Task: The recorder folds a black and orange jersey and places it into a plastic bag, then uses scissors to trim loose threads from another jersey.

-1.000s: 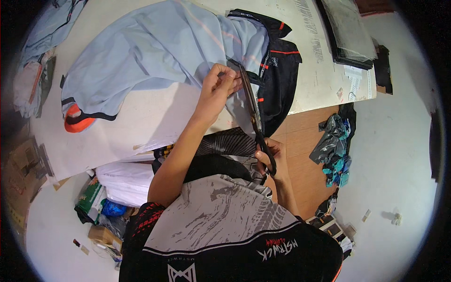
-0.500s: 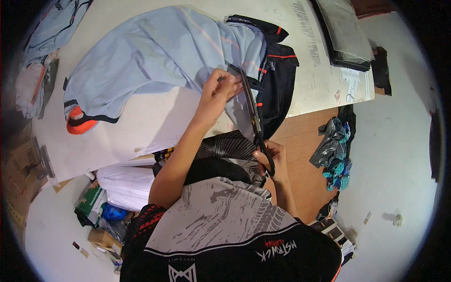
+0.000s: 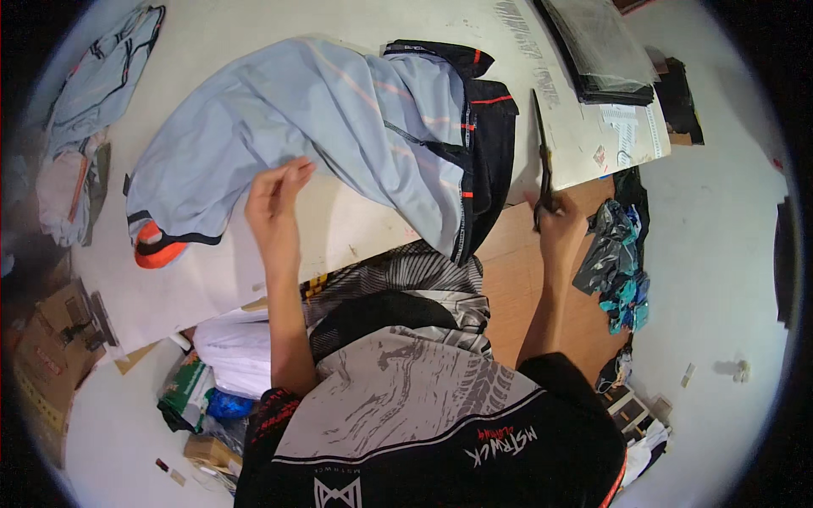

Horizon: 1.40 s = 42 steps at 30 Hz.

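Note:
A light blue-grey garment [image 3: 254,118], inside out, lies on the white table with its black trimmed end [image 3: 491,127] to the right. Its orange and black collar-like opening [image 3: 159,247] is at the left. Over the garment's near edge hovers my left hand [image 3: 278,199], its fingers drawn together in a pinch; whatever is between them is too small to make out. Off to the right, past the black end and apart from the cloth, my right hand [image 3: 561,224] grips black-handled scissors [image 3: 544,157], blades pointing away from me.
More light blue garments [image 3: 106,76] lie at the table's far left. A stack of clear and black sheets [image 3: 601,51] sits at the back right. Crumpled dark and teal cloth or plastic [image 3: 618,245] lies on the floor to the right. White cloth [image 3: 233,351] is below the table's front edge.
My left hand has let go of the garment's black-trimmed part and moved left. My right hand has carried the scissors away from the cloth, up and to the right.

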Tool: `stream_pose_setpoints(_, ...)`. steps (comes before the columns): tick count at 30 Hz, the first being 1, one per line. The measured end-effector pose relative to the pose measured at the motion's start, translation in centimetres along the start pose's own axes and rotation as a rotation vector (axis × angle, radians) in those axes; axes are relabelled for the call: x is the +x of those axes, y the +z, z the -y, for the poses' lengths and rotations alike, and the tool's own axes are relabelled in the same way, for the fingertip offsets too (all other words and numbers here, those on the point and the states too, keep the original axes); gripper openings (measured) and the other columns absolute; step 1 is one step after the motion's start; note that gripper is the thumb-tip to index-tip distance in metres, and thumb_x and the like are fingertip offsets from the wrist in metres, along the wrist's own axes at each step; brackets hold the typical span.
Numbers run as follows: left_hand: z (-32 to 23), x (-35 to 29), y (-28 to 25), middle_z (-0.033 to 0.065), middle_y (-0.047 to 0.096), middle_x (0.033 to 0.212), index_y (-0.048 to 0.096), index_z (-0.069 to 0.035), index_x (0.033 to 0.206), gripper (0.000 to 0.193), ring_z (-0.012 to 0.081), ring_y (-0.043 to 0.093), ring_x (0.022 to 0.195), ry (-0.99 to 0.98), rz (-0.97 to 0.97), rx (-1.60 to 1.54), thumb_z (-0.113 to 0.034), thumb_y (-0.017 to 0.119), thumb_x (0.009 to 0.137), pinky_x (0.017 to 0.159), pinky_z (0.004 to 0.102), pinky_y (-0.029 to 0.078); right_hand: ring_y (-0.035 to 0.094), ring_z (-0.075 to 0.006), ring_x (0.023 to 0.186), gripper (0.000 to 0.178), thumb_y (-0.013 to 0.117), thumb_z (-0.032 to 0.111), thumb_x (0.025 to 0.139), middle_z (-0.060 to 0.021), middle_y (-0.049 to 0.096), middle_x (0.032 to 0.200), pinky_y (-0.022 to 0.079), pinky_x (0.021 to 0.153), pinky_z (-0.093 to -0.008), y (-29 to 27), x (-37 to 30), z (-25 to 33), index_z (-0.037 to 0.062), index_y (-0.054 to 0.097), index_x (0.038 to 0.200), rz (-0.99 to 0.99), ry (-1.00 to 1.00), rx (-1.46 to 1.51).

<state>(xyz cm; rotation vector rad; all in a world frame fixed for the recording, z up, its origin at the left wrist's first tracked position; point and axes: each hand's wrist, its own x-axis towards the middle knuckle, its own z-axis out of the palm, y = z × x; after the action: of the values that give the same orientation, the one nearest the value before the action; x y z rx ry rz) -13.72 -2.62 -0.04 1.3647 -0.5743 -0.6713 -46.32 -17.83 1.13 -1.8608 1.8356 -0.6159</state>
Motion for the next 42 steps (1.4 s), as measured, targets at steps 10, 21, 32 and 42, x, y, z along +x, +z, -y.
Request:
stream_pose_setpoints(10,-1.3,-4.1,2.1,0.0086,0.061,0.123,0.064,-0.004,0.115,0.034,0.0232,0.057,0.115,0.150,0.029,0.647,0.005,0.066,0.082,0.093,0.0330,0.046,0.060,-0.0338,0.100,0.028,0.071,0.004,0.078,-0.0159,0.064,0.105,0.046,0.090,-0.0398,2.1,3.2,3.1,0.0019,0.067,0.106,-0.212,-0.401,0.086)
stream_pose_setpoints(21,1.1,1.1,10.6,0.0086,0.059,0.120,0.066,-0.006,0.107,0.038,0.0297,0.050,0.119,0.542,0.538,0.819,0.001,0.068,0.069,0.102,0.0437,0.036,0.056,-0.0325,0.091,0.018,0.072,0.004,0.073,-0.0102,0.061,0.091,0.042,0.079,-0.0433,6.1,-1.8,9.0,0.0036,0.062,0.087,0.249,-0.633,0.349)
stream_pose_setpoints(32,-1.5,0.5,2.7,0.0083,0.063,0.095,0.057,0.002,0.092,0.021,0.0149,0.058,0.087,0.311,0.243,0.219,0.011,0.061,0.073,0.081,0.0270,0.046,0.048,-0.0369,0.120,0.053,0.076,0.012,0.075,-0.0169,0.050,0.131,0.036,0.102,-0.0456,8.0,1.2,9.5,0.0086,0.057,0.124,-0.007,-0.544,0.176)
stream_pose_setpoints(42,-1.3,-3.6,-11.5,0.0036,0.061,0.093,0.057,0.000,0.092,0.017,0.0119,0.057,0.080,0.034,-0.192,0.244,0.010,0.063,0.079,0.079,0.0253,0.045,0.062,-0.0328,0.086,0.046,0.079,0.026,0.074,-0.0169,0.065,0.101,0.043,0.087,-0.0479,9.8,5.5,7.2,0.0024,0.063,0.110,0.072,-0.217,0.074)
